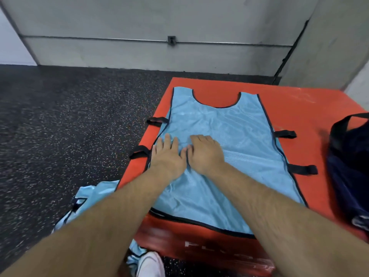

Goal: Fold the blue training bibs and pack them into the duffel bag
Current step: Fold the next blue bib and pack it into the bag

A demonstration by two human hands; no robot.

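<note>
A light blue mesh bib (235, 136) with black trim and black side straps lies spread flat on a red padded block (299, 108), neck hole at the far end. My left hand (166, 154) presses flat on the bib near its left edge, fingers straight. Beside it, touching at the thumbs, my right hand (205, 152) rests palm down on the bib's middle. A dark navy duffel bag (351, 166) with black handles sits on the block's right side. More blue bibs (79, 204) lie crumpled on the floor at the lower left, partly hidden by my left forearm.
The block stands on a dark speckled rubber floor (69, 126) that stretches away to the left. A grey wall (159, 27) with a metal conduit runs behind. A white shoe (150, 264) shows at the block's near edge.
</note>
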